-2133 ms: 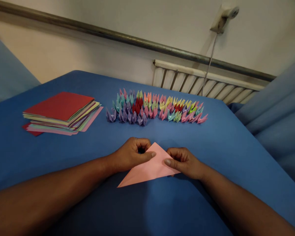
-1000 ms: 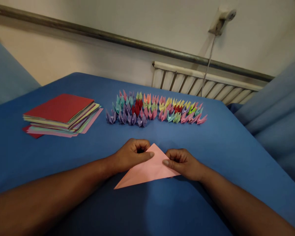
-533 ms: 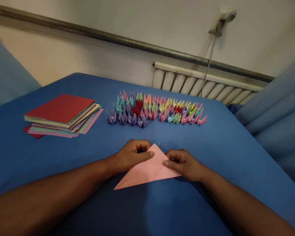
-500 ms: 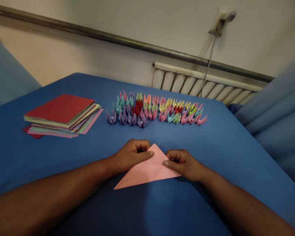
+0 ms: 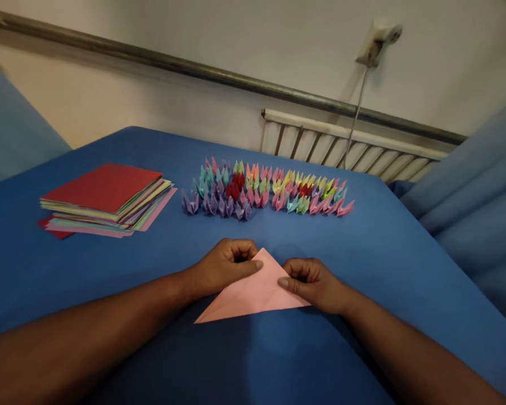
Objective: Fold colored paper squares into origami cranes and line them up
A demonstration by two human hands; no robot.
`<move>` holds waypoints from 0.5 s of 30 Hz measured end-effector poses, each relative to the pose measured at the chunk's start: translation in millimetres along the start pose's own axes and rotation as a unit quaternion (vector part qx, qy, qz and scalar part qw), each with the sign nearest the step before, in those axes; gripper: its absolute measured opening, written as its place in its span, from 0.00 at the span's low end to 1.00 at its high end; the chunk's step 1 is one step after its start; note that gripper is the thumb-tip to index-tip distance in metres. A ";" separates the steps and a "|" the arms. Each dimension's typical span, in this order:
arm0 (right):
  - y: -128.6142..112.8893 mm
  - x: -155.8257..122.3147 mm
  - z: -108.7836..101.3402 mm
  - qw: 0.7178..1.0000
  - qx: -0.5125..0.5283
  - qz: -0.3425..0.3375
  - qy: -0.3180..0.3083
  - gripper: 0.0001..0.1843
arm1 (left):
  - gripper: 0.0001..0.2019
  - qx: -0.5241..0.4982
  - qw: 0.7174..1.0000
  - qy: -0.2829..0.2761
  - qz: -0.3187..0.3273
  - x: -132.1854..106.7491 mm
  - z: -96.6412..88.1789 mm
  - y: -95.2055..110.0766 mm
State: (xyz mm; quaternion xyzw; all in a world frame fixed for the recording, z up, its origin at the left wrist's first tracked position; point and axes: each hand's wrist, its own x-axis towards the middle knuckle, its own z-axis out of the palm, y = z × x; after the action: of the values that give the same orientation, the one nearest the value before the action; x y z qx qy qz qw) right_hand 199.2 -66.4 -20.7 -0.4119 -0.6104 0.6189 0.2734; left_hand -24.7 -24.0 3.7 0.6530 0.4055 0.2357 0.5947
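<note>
A sheet of pink origami paper (image 5: 253, 292), folded into a triangle, is held between my two hands with its peak pointing away from me. My left hand (image 5: 225, 267) pinches it near the peak on the left edge, thumb on top and fingers curled behind. On the right slanting edge, my right hand (image 5: 314, 284) grips the paper the same way, its thumb lying on the upper face. The left corner of the triangle sticks out free toward me. Fingertips behind the paper are hidden.
Rows of small folded paper cranes (image 5: 261, 194) in many colours stand beyond my hands. At the left lies a stack of coloured paper (image 5: 105, 194), red on top. The blue-covered table (image 5: 362, 247) reaches toward a radiator (image 5: 320, 138) and a wall rail. Blue curtains (image 5: 480, 185) hang at the sides.
Both hands keep their hold on the pink paper and have hardly moved. The whole view has shifted very slightly.
</note>
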 end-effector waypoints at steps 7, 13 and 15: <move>1.3 3.4 4.6 0.996 -0.039 -0.022 0.073 0.22 | 0.15 0.031 0.999 0.029 0.014 1.8 -2.7 0.5; 4.1 4.9 4.1 0.988 -0.105 -0.049 0.099 0.18 | 0.15 0.047 0.998 0.037 0.021 3.3 -4.6 0.6; 3.4 4.0 3.6 0.985 -0.130 -0.059 0.092 0.17 | 0.15 0.042 0.998 0.037 0.023 3.4 -4.7 -0.1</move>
State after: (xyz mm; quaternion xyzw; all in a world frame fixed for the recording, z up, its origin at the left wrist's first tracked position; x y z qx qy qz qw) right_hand 194.7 -65.4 -25.1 -0.4622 -0.6810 0.4767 0.3089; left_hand -26.5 -18.4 3.9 0.6772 0.4221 0.2561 0.5456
